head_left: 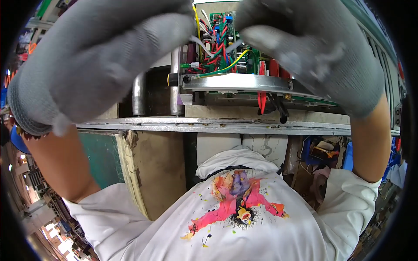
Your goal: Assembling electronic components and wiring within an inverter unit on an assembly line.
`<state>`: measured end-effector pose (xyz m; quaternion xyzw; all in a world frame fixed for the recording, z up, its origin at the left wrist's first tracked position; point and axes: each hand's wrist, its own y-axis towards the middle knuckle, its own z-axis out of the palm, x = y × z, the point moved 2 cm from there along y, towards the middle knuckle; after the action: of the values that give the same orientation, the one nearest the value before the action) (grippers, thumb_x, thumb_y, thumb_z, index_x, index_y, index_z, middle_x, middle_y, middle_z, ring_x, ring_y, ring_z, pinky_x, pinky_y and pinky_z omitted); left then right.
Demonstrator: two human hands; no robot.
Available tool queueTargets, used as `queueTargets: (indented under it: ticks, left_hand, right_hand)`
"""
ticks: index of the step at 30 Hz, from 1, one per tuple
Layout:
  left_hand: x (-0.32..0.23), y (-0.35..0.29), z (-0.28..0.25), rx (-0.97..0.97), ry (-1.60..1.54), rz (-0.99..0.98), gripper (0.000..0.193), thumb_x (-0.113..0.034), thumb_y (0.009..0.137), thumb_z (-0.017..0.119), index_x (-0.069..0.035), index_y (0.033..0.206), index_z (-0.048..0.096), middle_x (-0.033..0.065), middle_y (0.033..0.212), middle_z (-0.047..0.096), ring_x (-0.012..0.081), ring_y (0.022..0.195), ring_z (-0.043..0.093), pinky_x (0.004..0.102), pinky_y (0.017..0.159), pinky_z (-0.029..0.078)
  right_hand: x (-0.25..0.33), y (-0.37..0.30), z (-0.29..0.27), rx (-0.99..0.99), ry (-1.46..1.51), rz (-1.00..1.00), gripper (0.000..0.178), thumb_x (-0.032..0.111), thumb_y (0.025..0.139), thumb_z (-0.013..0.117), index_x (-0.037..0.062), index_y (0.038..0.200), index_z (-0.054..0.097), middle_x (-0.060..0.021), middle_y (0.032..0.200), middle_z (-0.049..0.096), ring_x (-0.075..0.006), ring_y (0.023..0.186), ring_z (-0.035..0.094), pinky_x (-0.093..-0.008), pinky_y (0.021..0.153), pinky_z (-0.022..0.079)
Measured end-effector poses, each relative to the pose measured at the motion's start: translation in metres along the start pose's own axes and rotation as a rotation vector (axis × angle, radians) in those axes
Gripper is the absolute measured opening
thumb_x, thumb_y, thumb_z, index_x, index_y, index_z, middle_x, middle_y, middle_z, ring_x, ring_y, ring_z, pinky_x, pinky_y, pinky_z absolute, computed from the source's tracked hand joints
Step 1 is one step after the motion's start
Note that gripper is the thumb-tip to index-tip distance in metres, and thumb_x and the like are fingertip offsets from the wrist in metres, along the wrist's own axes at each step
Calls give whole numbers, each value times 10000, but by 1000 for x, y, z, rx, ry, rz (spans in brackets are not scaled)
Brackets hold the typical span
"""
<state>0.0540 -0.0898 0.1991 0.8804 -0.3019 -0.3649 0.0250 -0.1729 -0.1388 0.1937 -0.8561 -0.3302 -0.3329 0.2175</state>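
My left hand (126,56), in a grey knit glove, pinches one end of a whitish cable tie (201,45). Across from it my right hand (305,52), gloved alike, pinches the tie's other end. The strip dips between my hands and passes at a bundle of twisted red, green and black wires (221,41); whether it goes fully around them I cannot tell. Beneath the wires lies a green circuit board (250,65) in an open metal frame (244,81). A green-yellow wire (230,65) curves over the board to the frame's left end. My gloves hide the far parts.
The frame rests on a conveyor with metal rollers (139,93) and a metal rail (217,125) along its near edge. Red and black leads (262,102) hang over the frame's near side. Below the rail are a wooden panel (156,169) and, at right, a blue bin (310,150).
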Motion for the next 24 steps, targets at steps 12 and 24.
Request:
queueTargets:
  ticks: [12,24]
  left_hand:
    - [6,-13,41,-20,-1076,-165,911,-439,786,739,38,1398,262,324,1269,469,364,1118,581,414,911,535]
    - [-11,-7,40,-195,-523,-145,271,-185,853,686,40,985,613,109,901,665,103,788,615,238,704,502]
  right_hand:
    - [-6,-6,19,-267,169,-89,143,92,801,682,-21,864,623,-76,759,612,-136,663,582,-268,571,483]
    - [-7,-8,21,-289,-100,-389,174,-57,756,658,1,919,659,-65,798,664,-117,722,629,-268,669,507]
